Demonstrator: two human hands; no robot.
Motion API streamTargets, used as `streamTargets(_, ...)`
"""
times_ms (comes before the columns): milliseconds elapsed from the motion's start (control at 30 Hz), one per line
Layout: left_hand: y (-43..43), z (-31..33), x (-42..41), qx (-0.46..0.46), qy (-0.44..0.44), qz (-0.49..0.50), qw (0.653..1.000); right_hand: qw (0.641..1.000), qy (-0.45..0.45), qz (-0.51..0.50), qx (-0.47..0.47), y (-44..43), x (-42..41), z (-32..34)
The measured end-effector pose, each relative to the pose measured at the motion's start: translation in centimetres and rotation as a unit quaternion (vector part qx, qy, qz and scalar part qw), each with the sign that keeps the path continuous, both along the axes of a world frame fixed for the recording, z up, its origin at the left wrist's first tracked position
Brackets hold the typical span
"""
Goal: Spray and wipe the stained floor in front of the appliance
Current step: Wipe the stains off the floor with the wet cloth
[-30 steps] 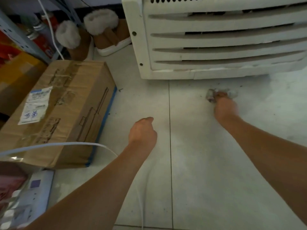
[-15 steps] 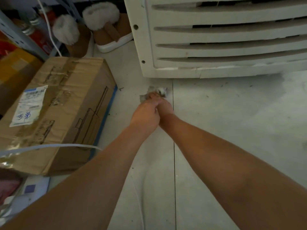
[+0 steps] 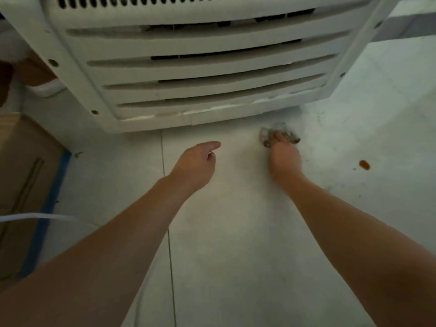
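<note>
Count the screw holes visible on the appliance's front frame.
5. Two on the appliance's left frame post: upper, lower. Three on the right post: top, middle, bottom. More may sit out of frame.

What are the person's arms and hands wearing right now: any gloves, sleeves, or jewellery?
Nothing visible. The left hand and right hand are bare, with no gloves, rings, watch or wristband showing. Both forearms are uncovered right to the frame's lower edge, so no sleeve comes into view. No markings or bandages can be made out on either arm.
</note>
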State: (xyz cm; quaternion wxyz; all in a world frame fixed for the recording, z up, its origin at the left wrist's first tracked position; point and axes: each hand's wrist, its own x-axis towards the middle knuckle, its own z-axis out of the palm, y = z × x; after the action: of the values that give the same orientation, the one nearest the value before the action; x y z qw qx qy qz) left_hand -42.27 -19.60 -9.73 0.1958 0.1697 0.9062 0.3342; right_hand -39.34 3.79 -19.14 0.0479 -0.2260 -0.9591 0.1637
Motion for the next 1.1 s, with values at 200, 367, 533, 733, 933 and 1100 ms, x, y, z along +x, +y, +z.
streamTargets(200,3.1,1.1,3.6,-0.005,-0.003,-0.069,0.998,0.985,-0.048,-0.159,0.055,10.2,10.0,0.5)
streamTargets(367,3.7,2.5,7.0,-0.005,-0.008,-0.108,0.994,0.953,-0.086,-0.285,0.058,13.5,17.9,2.0)
streamTargets(533,5.1,5.1,10.0,-0.017,0.02,-0.155,0.988,0.957,0.061,-0.284,0.006,10.8,18.2,5.0)
streamTargets(733,8.1,6.8,13.8,-0.008,0.035,-0.197,0.98,0.996,0.075,0.025,0.041,-2.9,15.9,3.6)
streamTargets(933,9.4,5.9,15.0,-0.001,0.026,-0.208,0.978,0.993,0.01,0.095,0.071,-6.0,15.5,-0.7)
streamTargets(1100,10.0,4.9,14.6,-0.007,0.027,-0.211,0.977,1.0,0.015,0.002,-0.004,1.8,14.8,-0.7)
